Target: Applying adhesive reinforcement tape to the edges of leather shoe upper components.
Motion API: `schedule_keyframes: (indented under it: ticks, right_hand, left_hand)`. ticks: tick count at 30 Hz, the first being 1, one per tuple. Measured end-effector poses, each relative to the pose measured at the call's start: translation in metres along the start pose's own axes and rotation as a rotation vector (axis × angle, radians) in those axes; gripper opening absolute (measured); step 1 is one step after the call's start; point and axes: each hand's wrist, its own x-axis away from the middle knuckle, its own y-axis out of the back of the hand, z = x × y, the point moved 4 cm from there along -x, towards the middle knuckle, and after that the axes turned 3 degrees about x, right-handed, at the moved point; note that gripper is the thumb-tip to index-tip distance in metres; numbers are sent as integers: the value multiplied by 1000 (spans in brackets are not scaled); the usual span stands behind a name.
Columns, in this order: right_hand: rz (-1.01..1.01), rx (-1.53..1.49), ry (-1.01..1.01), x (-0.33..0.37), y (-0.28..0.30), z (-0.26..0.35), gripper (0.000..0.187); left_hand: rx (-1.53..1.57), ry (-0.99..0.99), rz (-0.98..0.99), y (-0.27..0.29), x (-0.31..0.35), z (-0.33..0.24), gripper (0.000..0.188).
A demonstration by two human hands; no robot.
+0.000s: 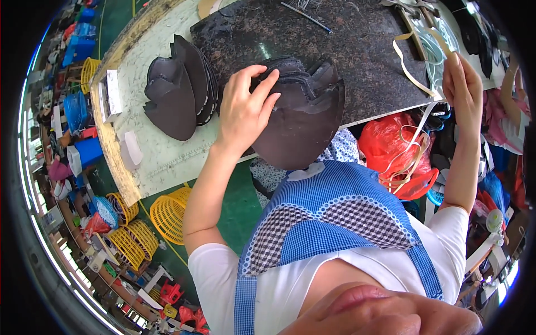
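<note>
A stack of dark brown cut pieces [296, 131], rounded in front and notched at the back, hangs partly over the table's near edge. My left hand [245, 109] is at this stack's left side, fingers curved and apart, with no piece gripped between them. Further left lies a second fanned stack of similar dark pieces [170, 100]. Off to the right, my right hand [463, 84] is raised with its fingers closed on a narrow beige strip [439, 42]. A looped length of similar strip [410, 70] lies by the dark slab's right end.
A dark speckled slab [363, 56] covers much of the pale worktable [162, 162]. A thin blue pen-like rod [307, 18] lies at its back. Below the right edge hangs a red plastic bag [385, 145] with loose strips. Yellow baskets [170, 215] stand on the green floor.
</note>
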Motion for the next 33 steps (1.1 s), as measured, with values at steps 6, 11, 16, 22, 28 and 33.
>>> schedule_keyframes:
  ticks: [6,11,16,22,28,33]
  right_hand:
    - [-248,364,573,7,25,39,18]
    - [302,-436,383,9,-17,46,29]
    - [331,-63,-45,-5,-70,3,24]
    - [741,-286,-134,5,-126,18,23]
    - [897,-197,-14,7,-212,11,17]
    - [830,-115,217,5,-221,14,15]
  left_hand:
    - [-13,-61,-131,-7,10,-2,39]
    - [89,-72,-89,-3,4,-5,25]
    - [571,-113,116,13,27,-27,22]
    - [845,616,26,-2,26,-9,52]
    - [723,542,-33,-11,22,-15,71]
    - [794,474,36,-1,26,-20,76]
